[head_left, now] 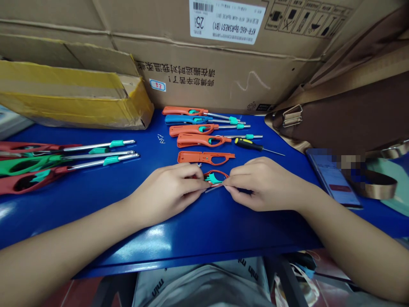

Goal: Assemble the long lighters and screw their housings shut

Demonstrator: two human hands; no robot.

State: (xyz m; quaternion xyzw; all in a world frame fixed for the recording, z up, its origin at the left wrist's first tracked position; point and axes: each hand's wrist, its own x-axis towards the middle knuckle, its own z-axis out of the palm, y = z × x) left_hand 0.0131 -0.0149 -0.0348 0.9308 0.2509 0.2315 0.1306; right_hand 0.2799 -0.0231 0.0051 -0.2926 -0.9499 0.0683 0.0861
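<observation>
Both my hands meet over an opened orange lighter half [221, 174] with a teal trigger [214, 178] in it. My left hand [172, 187] pinches its left part, and the fingers cover most of that end. From the other side my right hand [260, 183] pinches near the trigger, fingertips almost touching the left ones. A thin grey rod or tube shows beneath the fingertips. Just beyond lies an empty orange casing half [206, 157]. Farther back, several long-nosed lighters, orange and one blue lighter [186, 120], lie in a row.
A black and yellow screwdriver [248, 144] lies right of the row, small screws [161, 139] to its left. Red and green lighters [38, 162] lie at left. Cardboard boxes [179, 51] stand behind; a phone [332, 179] and brown bag [348, 115] are at right.
</observation>
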